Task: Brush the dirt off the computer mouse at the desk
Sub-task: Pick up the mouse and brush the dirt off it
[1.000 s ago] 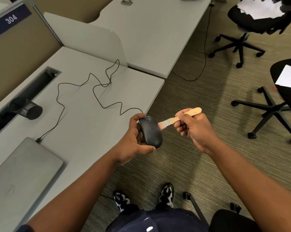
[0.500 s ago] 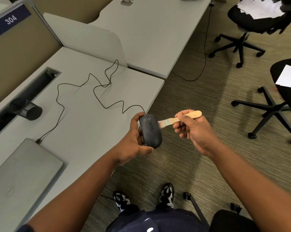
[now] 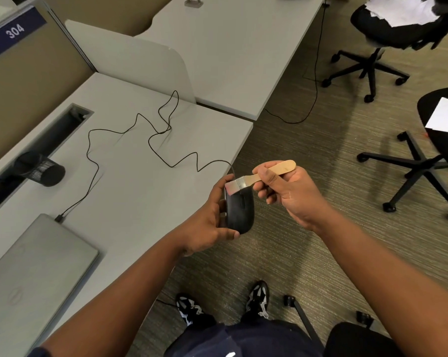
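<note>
Fingers of the left hand (image 3: 207, 222) curl around a black mouse (image 3: 239, 211), held just off the desk (image 3: 130, 191) edge. Right hand (image 3: 292, 194) pinches a wooden-handled brush (image 3: 263, 176), bristles touching the mouse's front end.

We reach both bare forearms forward from the lower edge of the view, converging toward the middle. Our left hand (image 3: 208, 222) is cupped, thumb low and fingers curled round the black plastic computer mouse (image 3: 239, 211). Our right hand (image 3: 291, 193) sits just beside it, slightly higher, thumb and curled fingers pinching the pale wooden-handled brush (image 3: 266, 175), wrist bent inward.
</note>
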